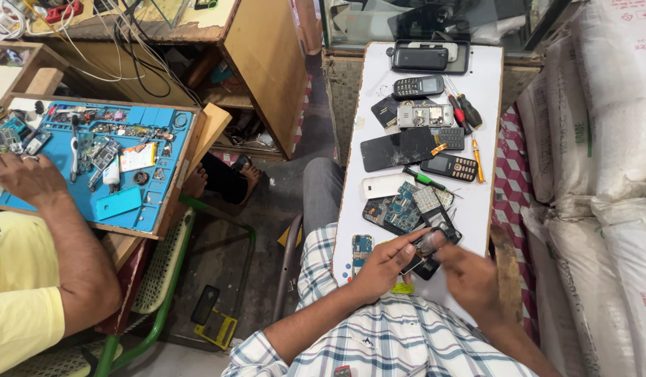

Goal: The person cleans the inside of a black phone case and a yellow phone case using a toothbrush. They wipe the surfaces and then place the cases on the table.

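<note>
Both hands are down at the near end of the white board (379,91) across my lap, and I have a small dark phone body (429,246) pinched between them. My left hand (383,267) curls under it with the index finger stretched out along its top edge; my right hand (470,277) closes on it from the other side, blurred, fingers bent in tight. The piece looks black and boxy, with a greyish patch showing on top, and it sits just above the board's near edge. I cannot tell whether it is a full phone or only a shell. Just beyond it lie a blue-green circuit board (398,211) and a grey keypad piece (426,200), touching one another. Another small blue board (361,247) lies just beside my left fingers. Further up I see a cracked black screen panel (398,149), several keypad phones and red-handled screwdrivers (463,110). Off to my left, another person in a yellow sleeve rests a hand (26,178) on a blue work mat (120,202) littered with parts.
</note>
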